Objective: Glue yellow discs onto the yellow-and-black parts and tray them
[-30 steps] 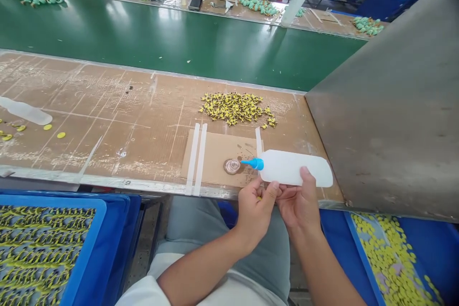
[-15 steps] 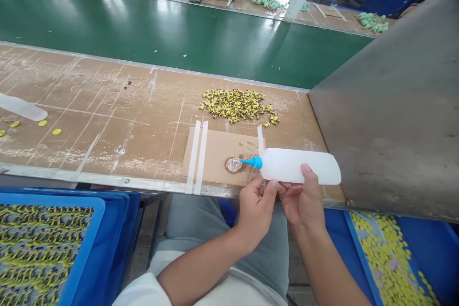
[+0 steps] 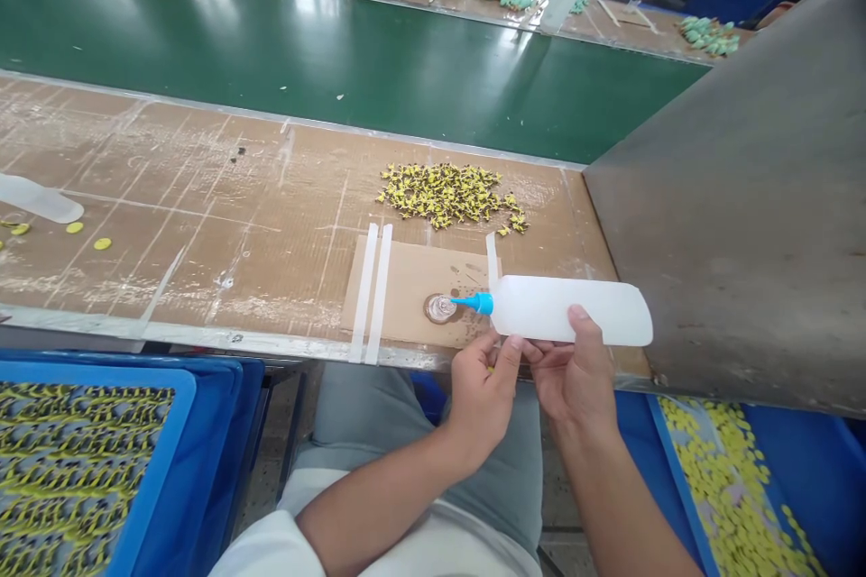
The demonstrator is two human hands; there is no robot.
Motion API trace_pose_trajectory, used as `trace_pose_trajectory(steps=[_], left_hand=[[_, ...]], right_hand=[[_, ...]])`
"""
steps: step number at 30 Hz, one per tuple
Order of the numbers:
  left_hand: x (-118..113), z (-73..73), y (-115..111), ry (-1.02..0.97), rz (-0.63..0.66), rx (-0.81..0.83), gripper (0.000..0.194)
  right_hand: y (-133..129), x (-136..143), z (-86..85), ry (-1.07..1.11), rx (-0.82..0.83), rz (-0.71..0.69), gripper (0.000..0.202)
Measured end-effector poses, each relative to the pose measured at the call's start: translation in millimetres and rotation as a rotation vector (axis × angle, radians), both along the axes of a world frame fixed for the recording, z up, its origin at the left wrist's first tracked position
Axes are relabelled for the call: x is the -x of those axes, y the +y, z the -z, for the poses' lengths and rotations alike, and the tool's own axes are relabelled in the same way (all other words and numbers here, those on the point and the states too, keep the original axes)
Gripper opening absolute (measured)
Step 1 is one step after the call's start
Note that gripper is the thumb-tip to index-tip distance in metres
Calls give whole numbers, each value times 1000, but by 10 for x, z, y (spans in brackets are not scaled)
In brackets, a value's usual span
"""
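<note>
A white squeeze bottle (image 3: 561,310) with a blue nozzle is held almost level above the bench. My right hand (image 3: 575,379) is closed on its near side, thumb on the wall and fingers below. The nozzle tip points left, at a small round mound of clear, wet-looking glue (image 3: 440,308) on a cardboard sheet (image 3: 412,288). Just below the bottle's neck, my left hand (image 3: 483,392) is closed in a pinch. A bit of yellow shows between its fingers; most of that small piece is hidden. The fingertips of both hands meet or nearly meet.
A heap of small yellow-and-dark pieces (image 3: 446,196) lies behind the cardboard. Yellow discs (image 3: 102,243) and another white bottle (image 3: 41,200) are at left. Blue trays (image 3: 186,397) flank my legs. A metal panel (image 3: 744,198) bounds the right; a person sits beyond the green belt (image 3: 271,63).
The bottle's rear end has shifted slightly right and looks a little larger, while the nozzle tip stays at the glue mound. My left hand keeps its pinch. The view has moved slightly.
</note>
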State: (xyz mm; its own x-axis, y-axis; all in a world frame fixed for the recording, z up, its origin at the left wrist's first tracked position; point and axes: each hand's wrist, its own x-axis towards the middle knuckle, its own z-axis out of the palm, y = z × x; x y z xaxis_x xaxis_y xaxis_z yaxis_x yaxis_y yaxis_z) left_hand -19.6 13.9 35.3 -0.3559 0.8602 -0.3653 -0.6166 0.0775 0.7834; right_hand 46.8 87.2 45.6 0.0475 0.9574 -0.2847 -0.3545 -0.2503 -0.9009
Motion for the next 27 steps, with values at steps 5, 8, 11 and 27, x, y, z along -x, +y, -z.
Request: trace_pose_trajectory(steps=[5,8,11,27], left_hand=[[-2,22,5,64,24,-8,46],[1,14,8,57,24,-23,44],[5,-18,-1,46,22,-47,43],[471,-433,-426,-712,6,166,20]], right_hand=[[14,-9,16,-7,9,0,46],[18,-14,20,6,8,6,47],[14,-15,14,49,34,-11,45],[1152,-227,-145,764,397,-237,47]])
